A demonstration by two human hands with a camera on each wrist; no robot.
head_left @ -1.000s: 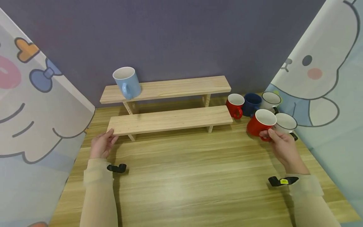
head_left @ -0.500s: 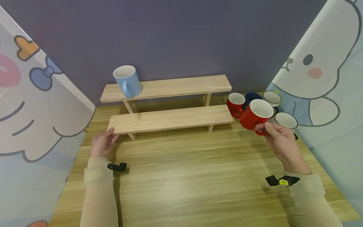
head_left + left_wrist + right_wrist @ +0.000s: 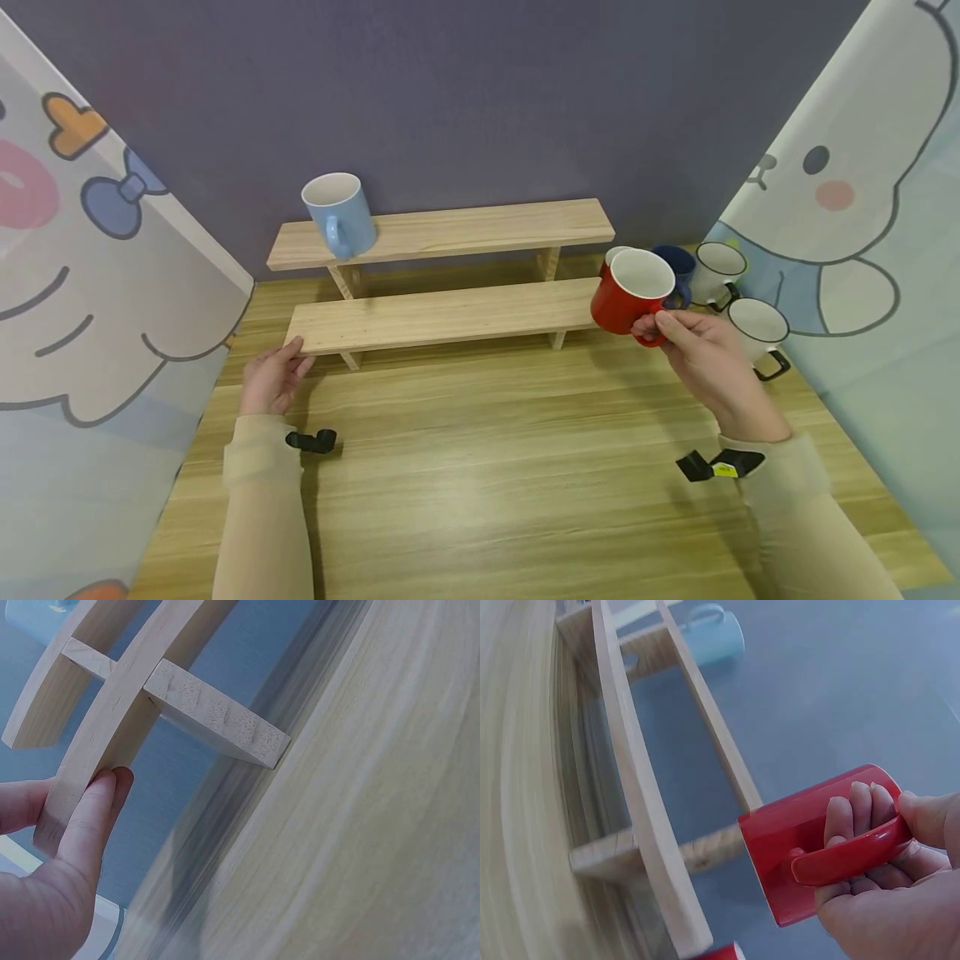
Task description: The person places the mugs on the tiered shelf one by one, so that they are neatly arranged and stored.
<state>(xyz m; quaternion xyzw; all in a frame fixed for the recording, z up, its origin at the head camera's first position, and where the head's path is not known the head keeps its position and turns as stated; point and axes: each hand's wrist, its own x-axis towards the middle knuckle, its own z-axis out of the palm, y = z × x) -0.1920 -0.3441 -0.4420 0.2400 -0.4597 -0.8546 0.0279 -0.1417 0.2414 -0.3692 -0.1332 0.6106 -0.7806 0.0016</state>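
A two-tier wooden shelf stands at the back of the table. At the left end of its lower board, my left hand pinches the edge between thumb and fingers; the left wrist view shows that board in the grip. My right hand holds a red mug by its handle, raised beside the lower board's right end. In the right wrist view, fingers curl through the handle. A second red mug is mostly hidden behind the held one. On the upper board's left part sits a light blue mug.
To the right of the shelf are a dark blue mug and two white mugs with black handles, one farther back and one nearer. Printed cartoon panels flank the wooden table, and a dark wall rises behind.
My right hand has lifted the red mug from among the other mugs and carried it left to the shelf's right end. The left hand has stayed on the lower board.
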